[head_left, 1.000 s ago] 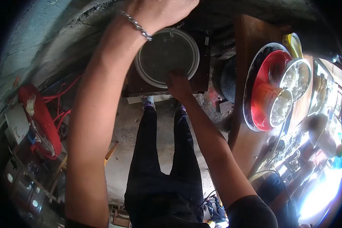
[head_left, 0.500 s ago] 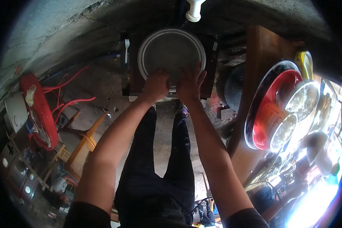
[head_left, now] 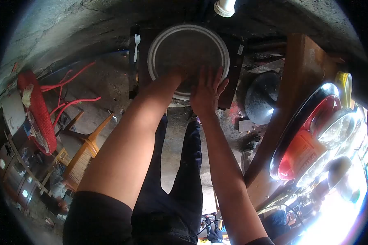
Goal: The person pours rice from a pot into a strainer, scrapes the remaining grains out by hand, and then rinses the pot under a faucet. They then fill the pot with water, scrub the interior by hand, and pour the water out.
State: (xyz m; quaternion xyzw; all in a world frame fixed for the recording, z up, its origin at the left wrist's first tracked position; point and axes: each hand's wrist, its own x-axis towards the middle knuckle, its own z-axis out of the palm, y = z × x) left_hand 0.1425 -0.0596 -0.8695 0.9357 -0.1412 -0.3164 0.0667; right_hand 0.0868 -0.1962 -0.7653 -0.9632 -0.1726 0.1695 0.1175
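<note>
A large round vessel with a pale rim (head_left: 152, 61) stands ahead of me, and its dark inside looks like murky liquid. My left hand (head_left: 183, 74) is reaching into it past the wrist. Its fingers are hidden in the dark, so what they hold, if anything, does not show. On the near right side of the rim lies my right hand (head_left: 208, 87), fingers stretched and apart, holding nothing. Beneath the vessel is a dark square stand (head_left: 236, 67). A white fork (head_left: 137, 47) rests on the left part of that stand.
A white pipe end (head_left: 225, 7) hangs above the vessel. At right, a wooden table (head_left: 296, 51) carries a red basin (head_left: 288, 167) and several bowls. A dark round pan-like thing (head_left: 261, 98) is below it. Left are a red stool (head_left: 37, 106) and a wooden chair (head_left: 84, 153).
My left hand has gone from the near rim forward and down into the vessel. The right hand stays by the rim with its fingers spread. The view has shifted slightly.
</note>
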